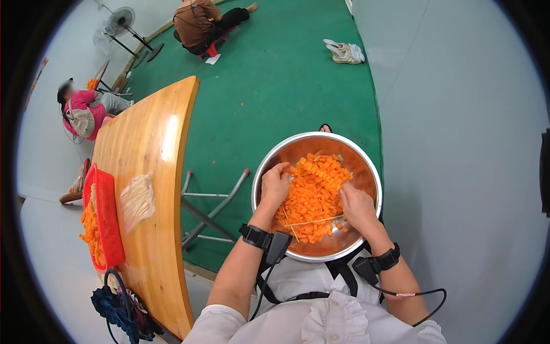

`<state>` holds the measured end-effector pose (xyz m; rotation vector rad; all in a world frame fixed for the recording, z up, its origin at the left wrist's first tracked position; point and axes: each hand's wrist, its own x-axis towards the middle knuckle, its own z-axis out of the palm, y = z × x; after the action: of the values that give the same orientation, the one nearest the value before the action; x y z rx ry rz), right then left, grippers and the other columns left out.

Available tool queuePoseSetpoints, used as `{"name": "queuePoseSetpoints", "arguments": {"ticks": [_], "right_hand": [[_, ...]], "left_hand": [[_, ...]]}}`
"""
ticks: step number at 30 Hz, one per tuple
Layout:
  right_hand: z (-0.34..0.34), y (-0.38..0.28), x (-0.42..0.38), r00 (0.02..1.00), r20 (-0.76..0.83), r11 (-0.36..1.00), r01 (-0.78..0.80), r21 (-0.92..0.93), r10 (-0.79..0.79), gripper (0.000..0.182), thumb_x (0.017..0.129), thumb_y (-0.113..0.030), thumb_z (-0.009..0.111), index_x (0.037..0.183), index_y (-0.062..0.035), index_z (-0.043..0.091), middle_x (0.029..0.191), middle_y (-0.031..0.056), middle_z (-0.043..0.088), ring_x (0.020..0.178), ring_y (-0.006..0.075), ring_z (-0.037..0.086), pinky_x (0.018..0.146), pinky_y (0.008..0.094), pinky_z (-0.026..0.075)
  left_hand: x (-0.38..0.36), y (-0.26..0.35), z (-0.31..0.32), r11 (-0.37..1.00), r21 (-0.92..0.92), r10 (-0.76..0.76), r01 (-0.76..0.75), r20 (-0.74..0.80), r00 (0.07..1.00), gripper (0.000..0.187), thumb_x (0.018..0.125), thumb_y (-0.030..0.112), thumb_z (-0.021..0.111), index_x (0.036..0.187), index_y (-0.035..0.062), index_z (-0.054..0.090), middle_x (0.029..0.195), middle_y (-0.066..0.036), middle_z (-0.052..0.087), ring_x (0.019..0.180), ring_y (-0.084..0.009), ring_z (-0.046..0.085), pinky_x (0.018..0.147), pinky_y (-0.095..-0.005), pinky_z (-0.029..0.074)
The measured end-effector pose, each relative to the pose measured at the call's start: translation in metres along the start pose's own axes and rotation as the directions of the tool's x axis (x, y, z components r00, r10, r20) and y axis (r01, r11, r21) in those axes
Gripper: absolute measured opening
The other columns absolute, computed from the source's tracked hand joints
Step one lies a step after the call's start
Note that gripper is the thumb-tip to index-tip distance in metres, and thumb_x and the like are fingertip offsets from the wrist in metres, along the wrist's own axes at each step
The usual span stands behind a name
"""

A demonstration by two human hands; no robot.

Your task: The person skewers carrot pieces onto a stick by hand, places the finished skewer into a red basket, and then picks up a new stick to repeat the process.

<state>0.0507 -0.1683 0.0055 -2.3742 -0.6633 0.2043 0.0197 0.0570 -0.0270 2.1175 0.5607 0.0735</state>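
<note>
A wide metal bowl [373,166] at my lap holds a heap of diced carrots [309,198]. My left hand [277,182] is inside the bowl at the left, fingertips pinched together at the edge of the heap; what they hold is hidden. Across from it, my right hand [357,207] has its fingers closed at the lower end of a carrot skewer [325,174], a slanting row of orange pieces that looks threaded together. Thin bare wooden sticks [315,221] lie over the carrots near the bowl's front.
Left of me stands a wooden table [163,235] with a bag of sticks [137,199] and a red basket [106,221] of orange pieces. A blue bag [117,307] is at its near end. Two people [195,26] sit farther off. Shoes [344,51] rest by the right wall.
</note>
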Motion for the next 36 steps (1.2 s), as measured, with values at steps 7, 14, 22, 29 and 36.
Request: {"name": "queuePoseSetpoints", "arguments": {"ticks": [7, 14, 22, 29, 36], "right_hand": [[0.002, 0.0, 0.0, 0.993, 0.029, 0.992, -0.117, -0.042, 0.118, 0.014, 0.086, -0.014, 0.046, 0.082, -0.0009, 0.047, 0.065, 0.022, 0.056, 0.063, 0.0395, 0.056, 0.057, 0.0465, 0.043], [0.0, -0.003, 0.002, 0.992, 0.05, 0.991, -0.112, -0.08, 0.116, 0.018, 0.087, -0.016, 0.043, 0.077, -0.0011, 0.047, 0.067, 0.0214, 0.057, 0.062, 0.0383, 0.058, 0.057, 0.0457, 0.045], [0.0, -0.003, 0.0, 0.991, 0.05, 0.991, -0.124, -0.056, 0.127, 0.016, 0.085, -0.014, 0.046, 0.075, -0.0013, 0.047, 0.069, 0.0192, 0.058, 0.064, 0.0372, 0.058, 0.058, 0.045, 0.045], [0.001, -0.001, 0.001, 0.997, -0.082, 1.0, -0.01, 0.029, 0.013, 0.013, 0.083, -0.012, 0.05, 0.074, -0.0023, 0.049, 0.071, 0.0168, 0.057, 0.068, 0.0357, 0.056, 0.06, 0.0435, 0.045], [0.001, 0.001, 0.004, 0.994, -0.105, 0.994, -0.016, 0.111, 0.028, 0.011, 0.083, -0.012, 0.05, 0.078, -0.0024, 0.051, 0.074, 0.0159, 0.056, 0.07, 0.035, 0.056, 0.06, 0.043, 0.044]], "left_hand": [[-0.006, 0.002, 0.003, 0.959, 0.246, 0.13, -0.143, 0.069, 0.989, 0.035, 0.076, -0.005, 0.046, 0.11, -0.0011, 0.055, 0.1, -0.021, 0.058, 0.094, -0.0359, 0.054, 0.082, -0.0383, 0.044], [-0.007, 0.003, 0.002, 0.952, 0.227, 0.16, -0.208, 0.21, 0.964, 0.033, 0.075, -0.005, 0.045, 0.106, -0.0024, 0.057, 0.097, -0.02, 0.056, 0.092, -0.035, 0.054, 0.081, -0.0383, 0.043], [-0.01, 0.009, -0.002, 0.962, 0.226, 0.123, -0.154, 0.142, 0.982, 0.031, 0.076, -0.003, 0.045, 0.105, -0.0041, 0.057, 0.097, -0.022, 0.056, 0.093, -0.0344, 0.054, 0.081, -0.0381, 0.043], [-0.006, 0.007, 0.002, 0.994, 0.033, 0.103, -0.102, -0.01, 0.995, 0.032, 0.08, 0.001, 0.046, 0.111, -0.0029, 0.053, 0.104, -0.02, 0.059, 0.098, -0.0302, 0.056, 0.083, -0.0344, 0.044], [-0.003, 0.007, -0.002, 0.999, -0.054, 0.004, -0.001, 0.05, 0.999, 0.027, 0.082, 0.004, 0.052, 0.107, -0.0041, 0.056, 0.093, -0.012, 0.063, 0.083, -0.0158, 0.06, 0.072, -0.0271, 0.048]]}}
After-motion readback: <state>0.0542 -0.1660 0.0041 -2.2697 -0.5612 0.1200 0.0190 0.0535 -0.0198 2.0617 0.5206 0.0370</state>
